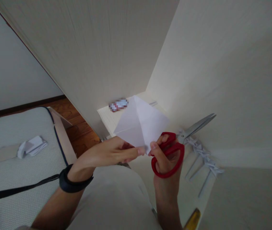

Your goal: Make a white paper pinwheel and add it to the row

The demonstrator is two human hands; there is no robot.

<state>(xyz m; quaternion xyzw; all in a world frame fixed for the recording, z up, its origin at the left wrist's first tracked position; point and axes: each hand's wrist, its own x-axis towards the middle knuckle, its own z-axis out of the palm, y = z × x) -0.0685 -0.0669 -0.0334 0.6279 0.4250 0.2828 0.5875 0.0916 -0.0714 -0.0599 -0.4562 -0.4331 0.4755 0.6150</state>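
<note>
A square sheet of white paper (142,123) with crossing fold creases is held up by its near corner. My left hand (116,151) pinches that corner from the left, thumb and fingers closed on it. From the right, my right hand (162,156) grips the same corner between thumb and fingers. Red-handled scissors (182,139) hang on my right hand, with fingers through the handle loops. Their blades look nearly closed and point up and right, away from the paper.
Several folded white paper pieces with thin stems (203,156) lie along the wall on the pale desk (107,119). A small blurred item (118,104) sits at the desk's back. At left, papers (32,147) rest on a mattress (25,124). A yellow object (193,218) is near the bottom.
</note>
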